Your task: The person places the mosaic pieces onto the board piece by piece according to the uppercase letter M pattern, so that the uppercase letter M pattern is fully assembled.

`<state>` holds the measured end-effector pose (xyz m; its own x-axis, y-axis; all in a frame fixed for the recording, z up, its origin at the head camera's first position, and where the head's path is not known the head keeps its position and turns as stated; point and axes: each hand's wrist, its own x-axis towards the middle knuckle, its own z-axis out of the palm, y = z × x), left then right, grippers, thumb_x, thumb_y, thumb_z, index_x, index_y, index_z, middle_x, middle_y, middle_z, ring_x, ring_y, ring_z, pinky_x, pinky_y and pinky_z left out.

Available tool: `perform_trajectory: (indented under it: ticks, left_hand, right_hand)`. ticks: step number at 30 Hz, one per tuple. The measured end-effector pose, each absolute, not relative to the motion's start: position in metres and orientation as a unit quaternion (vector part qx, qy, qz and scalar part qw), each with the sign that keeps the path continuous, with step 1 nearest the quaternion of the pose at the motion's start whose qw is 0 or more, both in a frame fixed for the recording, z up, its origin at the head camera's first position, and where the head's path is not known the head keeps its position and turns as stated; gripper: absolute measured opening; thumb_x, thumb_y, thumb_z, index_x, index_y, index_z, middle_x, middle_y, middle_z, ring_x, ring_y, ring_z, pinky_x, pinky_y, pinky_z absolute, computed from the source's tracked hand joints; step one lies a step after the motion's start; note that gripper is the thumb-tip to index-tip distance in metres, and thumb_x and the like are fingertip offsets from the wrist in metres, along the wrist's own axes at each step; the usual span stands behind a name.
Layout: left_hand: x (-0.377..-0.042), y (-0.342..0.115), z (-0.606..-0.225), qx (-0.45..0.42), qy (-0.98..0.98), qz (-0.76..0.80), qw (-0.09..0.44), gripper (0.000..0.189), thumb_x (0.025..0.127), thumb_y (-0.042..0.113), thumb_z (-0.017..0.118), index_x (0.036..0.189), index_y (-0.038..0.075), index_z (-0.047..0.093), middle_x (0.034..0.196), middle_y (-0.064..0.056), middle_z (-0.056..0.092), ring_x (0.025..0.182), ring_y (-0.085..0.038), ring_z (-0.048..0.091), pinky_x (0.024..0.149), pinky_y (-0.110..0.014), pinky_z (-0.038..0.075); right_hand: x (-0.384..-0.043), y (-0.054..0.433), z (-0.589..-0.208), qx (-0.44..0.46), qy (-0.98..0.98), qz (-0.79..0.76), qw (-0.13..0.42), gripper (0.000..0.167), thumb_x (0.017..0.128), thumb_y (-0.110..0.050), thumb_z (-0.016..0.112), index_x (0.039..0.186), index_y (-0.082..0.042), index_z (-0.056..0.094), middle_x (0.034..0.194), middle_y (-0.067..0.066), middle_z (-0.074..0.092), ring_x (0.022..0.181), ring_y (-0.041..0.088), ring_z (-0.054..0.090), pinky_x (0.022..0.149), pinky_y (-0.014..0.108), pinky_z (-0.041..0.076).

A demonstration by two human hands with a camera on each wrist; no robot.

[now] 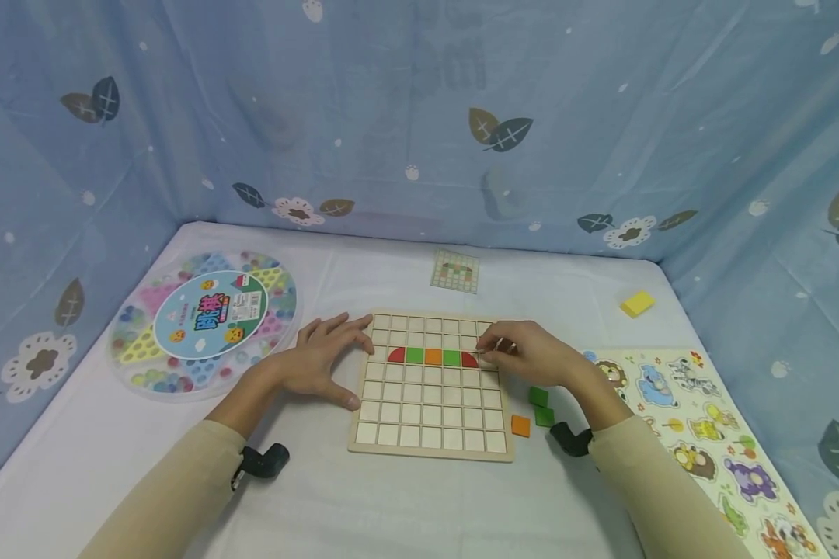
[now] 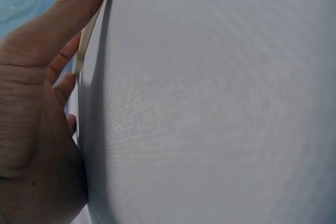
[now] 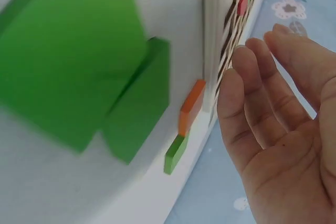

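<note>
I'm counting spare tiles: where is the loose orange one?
In the head view, the loose orange tile lies just right of the board, by its near corner, beside green tiles.

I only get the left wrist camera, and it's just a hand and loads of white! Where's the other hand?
Observer: The right hand is over the right side of a wooden grid board, with its fingertips by a red piece.
Operator: Ooh, is that the only piece on there?
Observer: No, it ends a row with another red piece, two green squares and an orange square.
Operator: Cool! Is anything past the far edge?
Observer: Yes, a small card with a grid and coloured shapes on it lies there.
</note>
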<state>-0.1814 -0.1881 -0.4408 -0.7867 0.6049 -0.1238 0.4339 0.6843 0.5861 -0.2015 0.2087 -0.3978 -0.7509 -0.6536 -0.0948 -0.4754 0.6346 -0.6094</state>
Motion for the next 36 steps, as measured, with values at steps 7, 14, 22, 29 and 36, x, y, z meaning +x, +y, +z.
perform_trajectory:
  ticks: [7,14,22,29,36]
  left_hand:
    - [-0.182,-0.188,-0.441,0.285,0.904,0.278,0.158,0.077,0.068,0.061,0.089,0.128,0.031,0.051,0.173,-0.002,0.014,0.158,-0.041,0.003,0.117,-0.071,-0.001]
    - [-0.181,-0.187,-0.441,0.282,0.906,0.273,0.160,0.077,0.067,0.061,0.089,0.128,0.032,0.051,0.173,-0.002,0.014,0.158,-0.041,0.003,0.117,-0.070,-0.001]
    - [-0.180,-0.188,-0.441,0.283,0.906,0.274,0.158,0.077,0.068,0.061,0.089,0.128,0.031,0.051,0.173,-0.002,0.014,0.157,-0.042,0.003,0.117,-0.070,-0.002]
    - [-0.181,-0.188,-0.439,0.286,0.902,0.282,0.158,0.076,0.069,0.059,0.089,0.128,0.031,0.051,0.173,-0.002,0.013,0.158,-0.042,0.002,0.116,-0.071,-0.002]
    - [-0.180,-0.187,-0.439,0.286,0.902,0.282,0.159,0.076,0.068,0.059,0.090,0.128,0.030,0.051,0.173,-0.004,0.014,0.157,-0.043,0.002,0.116,-0.071,-0.002]
  right_hand:
    - [-0.197,0.221,-0.398,-0.308,0.896,-0.283,0.147,0.014,0.100,-0.015,0.068,0.113,-0.017,0.071,0.107,-0.008,0.070,0.094,0.012,0.064,0.083,0.034,0.055]
    - [-0.192,0.236,-0.398,-0.313,0.894,-0.289,0.141,0.017,0.098,-0.014,0.071,0.115,-0.015,0.071,0.107,-0.007,0.071,0.094,0.013,0.064,0.080,0.031,0.056]
    - [-0.191,0.250,-0.401,-0.312,0.893,-0.295,0.135,0.019,0.095,-0.010,0.073,0.114,-0.013,0.070,0.111,-0.002,0.071,0.095,0.015,0.064,0.078,0.031,0.056]
    - [-0.192,0.261,-0.404,-0.313,0.892,-0.305,0.118,0.025,0.094,-0.009,0.075,0.118,-0.012,0.069,0.115,0.001,0.067,0.092,0.017,0.063,0.076,0.030,0.056]
    - [-0.195,0.267,-0.406,-0.297,0.900,-0.298,0.112,0.027,0.094,-0.008,0.075,0.119,-0.014,0.070,0.120,0.001,0.064,0.095,0.020,0.061,0.075,0.028,0.054]
